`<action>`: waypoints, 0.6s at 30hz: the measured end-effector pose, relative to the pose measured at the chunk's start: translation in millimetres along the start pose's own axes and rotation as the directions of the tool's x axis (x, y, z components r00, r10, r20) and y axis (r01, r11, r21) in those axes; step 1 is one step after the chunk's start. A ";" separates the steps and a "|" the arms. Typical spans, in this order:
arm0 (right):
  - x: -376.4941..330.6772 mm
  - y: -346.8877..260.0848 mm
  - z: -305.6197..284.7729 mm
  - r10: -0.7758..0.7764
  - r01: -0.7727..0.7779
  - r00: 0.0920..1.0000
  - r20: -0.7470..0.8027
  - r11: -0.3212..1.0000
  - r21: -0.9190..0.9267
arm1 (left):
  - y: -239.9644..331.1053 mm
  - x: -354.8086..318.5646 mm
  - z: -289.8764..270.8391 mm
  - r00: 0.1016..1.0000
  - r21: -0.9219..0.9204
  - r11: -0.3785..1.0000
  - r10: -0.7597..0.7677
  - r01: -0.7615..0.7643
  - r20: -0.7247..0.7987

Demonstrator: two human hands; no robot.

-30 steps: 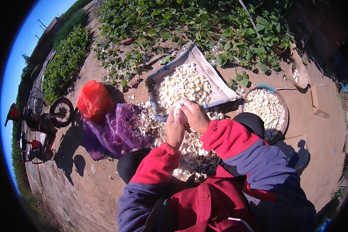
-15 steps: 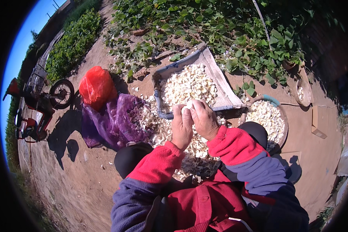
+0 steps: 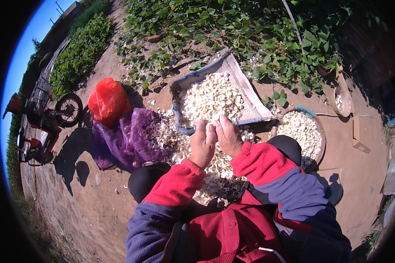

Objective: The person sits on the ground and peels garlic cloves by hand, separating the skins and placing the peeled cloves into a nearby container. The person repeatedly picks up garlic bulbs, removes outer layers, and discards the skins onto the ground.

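My left hand [image 3: 202, 147] and my right hand [image 3: 229, 139] meet in front of me, thumbs and fingers pinched together at the tips. Between them is a small whitish piece, which looks like a garlic clove, mostly covered by the fingers. Just beyond the hands, a cloth-lined tray with a blue-wrapped rim [image 3: 268, 115] holds a heap of pale garlic cloves [image 3: 213, 97]. Below the hands and between my knees lies a pile of dry garlic skins [image 3: 221, 177]. To the right, a round basket [image 3: 322, 144] holds more pale cloves [image 3: 299, 133].
A purple mesh bag [image 3: 129, 142] and a red plastic bag [image 3: 109, 101] lie at the left. Farther left stands a red two-wheeler [image 3: 41, 131]. Leafy vines [image 3: 232, 26] grow beyond the tray. A cardboard box [image 3: 361, 133] and a scoop-shaped container [image 3: 343, 98] are at the right.
My fingertips have drawn slightly apart over the small piece, and both hands sit a little lower and to the left. The whole view has shifted slightly.
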State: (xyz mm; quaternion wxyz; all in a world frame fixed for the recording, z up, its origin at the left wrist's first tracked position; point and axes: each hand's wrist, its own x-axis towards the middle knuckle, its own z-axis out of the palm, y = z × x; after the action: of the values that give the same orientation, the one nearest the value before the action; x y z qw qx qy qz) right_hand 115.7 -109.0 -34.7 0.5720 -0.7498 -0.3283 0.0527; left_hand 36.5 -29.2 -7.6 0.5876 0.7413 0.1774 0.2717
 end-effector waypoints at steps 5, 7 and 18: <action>0.4 -2.2 -4.2 -0.004 0.004 1.000 0.001 1.000 0.000 | 0.5 -2.6 -6.3 0.997 0.006 0.999 -0.053 0.053 0.063; 3.2 -2.7 -8.5 0.030 -0.032 0.999 -0.040 0.997 -0.063 | 0.2 -4.3 -9.6 0.995 0.047 0.996 -0.078 0.075 0.069; 15.9 -16.9 -33.2 0.141 -0.167 0.963 0.227 0.981 0.098 | 6.3 -5.9 -31.6 0.882 -0.422 0.785 -0.329 0.454 0.338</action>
State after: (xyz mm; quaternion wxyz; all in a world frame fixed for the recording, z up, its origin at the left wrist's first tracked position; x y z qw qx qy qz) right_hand 135.9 -125.3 -3.6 0.5692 -0.7281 -0.3263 0.1987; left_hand 12.2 -9.7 2.4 0.8165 0.5421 0.1794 0.0847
